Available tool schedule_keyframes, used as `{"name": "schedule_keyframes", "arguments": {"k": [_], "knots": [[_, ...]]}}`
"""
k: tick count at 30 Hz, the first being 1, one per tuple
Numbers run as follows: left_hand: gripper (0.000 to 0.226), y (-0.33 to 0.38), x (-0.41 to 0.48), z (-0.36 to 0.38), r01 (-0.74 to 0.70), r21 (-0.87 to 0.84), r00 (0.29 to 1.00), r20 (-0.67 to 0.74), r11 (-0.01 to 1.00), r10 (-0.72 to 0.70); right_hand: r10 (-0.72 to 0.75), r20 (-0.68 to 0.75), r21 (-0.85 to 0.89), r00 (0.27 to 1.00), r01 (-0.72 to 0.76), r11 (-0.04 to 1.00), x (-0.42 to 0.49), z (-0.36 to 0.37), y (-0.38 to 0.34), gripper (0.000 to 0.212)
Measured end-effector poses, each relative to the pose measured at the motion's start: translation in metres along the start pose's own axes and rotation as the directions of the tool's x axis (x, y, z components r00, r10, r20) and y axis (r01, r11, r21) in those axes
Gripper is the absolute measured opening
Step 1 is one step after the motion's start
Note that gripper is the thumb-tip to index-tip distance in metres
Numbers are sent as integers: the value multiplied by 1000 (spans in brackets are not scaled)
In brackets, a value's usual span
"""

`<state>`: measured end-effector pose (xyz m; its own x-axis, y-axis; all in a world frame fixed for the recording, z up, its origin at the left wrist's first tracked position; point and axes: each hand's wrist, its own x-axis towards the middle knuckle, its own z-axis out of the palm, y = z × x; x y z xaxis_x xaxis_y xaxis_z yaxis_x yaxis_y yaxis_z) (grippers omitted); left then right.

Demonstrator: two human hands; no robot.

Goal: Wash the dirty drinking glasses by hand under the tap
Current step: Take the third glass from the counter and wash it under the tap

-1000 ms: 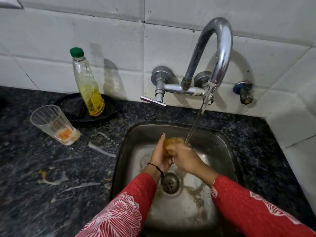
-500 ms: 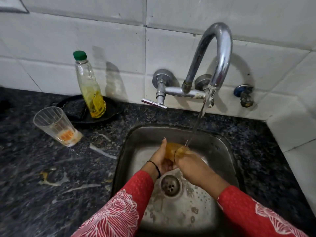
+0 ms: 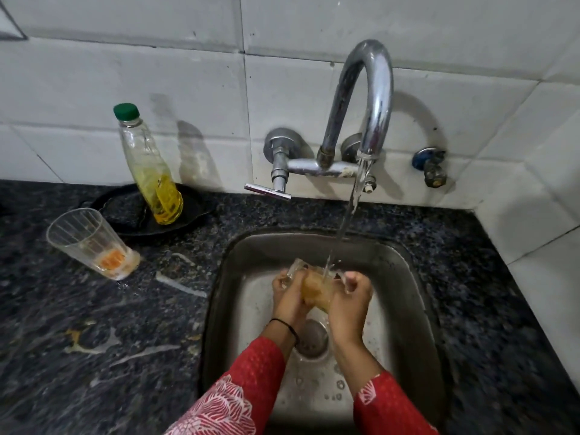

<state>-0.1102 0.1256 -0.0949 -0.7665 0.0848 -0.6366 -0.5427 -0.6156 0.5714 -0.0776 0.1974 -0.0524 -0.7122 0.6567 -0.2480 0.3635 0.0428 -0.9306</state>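
- Wraps left hand (image 3: 290, 296), flat a moment ago, round glass (image 3: 315, 288).
- Grips other side with right hand (image 3: 350, 301).
- Holds it under tap (image 3: 373, 98) stream, over sink (image 3: 408, 277).

Two red sleeves show at the bottom edge. The left sleeve (image 3: 248, 387) is a finely dotted red cloth, with a large white flower pattern drawn in thin lines across its lower part. The right sleeve (image 3: 392, 409) is the same red, with a smaller patch of the white pattern near its cuff. Both end short of the wrists. A thin black band (image 3: 287, 326) circles the wrist below the left hand (image 3: 290, 298).
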Motion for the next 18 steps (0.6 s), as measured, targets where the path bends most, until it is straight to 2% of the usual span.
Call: {"name": "schedule_keyframes", "arguments": {"k": [2,3,5,7,9,12,16,18], "knots": [[63,5,-3,3,-71,88,997,22,994,70,240,-16,99,971,-237,966,7,5,9,29],[68,7,-4,5,-113,141,992,68,984,104,345,20,161,939,-343,925,9,9,12,32],[61,10,-11,11,-195,235,971,185,952,153,514,136,312,847,-529,789,14,12,17,35],[55,15,-19,14,-275,354,942,286,894,177,555,306,443,773,-632,636,17,6,12,40],[55,22,-27,11,-306,379,916,365,873,163,538,375,518,755,-652,554,22,-2,8,42],[43,32,-36,0,-195,283,903,426,939,59,462,431,533,775,-632,563,24,-8,2,30],[48,39,-45,-23,77,256,863,466,964,-193,336,432,454,837,-523,721,32,-7,-6,15],[53,42,-44,-30,192,181,832,491,965,-258,229,449,426,864,-432,795,33,-6,-14,15]]}}
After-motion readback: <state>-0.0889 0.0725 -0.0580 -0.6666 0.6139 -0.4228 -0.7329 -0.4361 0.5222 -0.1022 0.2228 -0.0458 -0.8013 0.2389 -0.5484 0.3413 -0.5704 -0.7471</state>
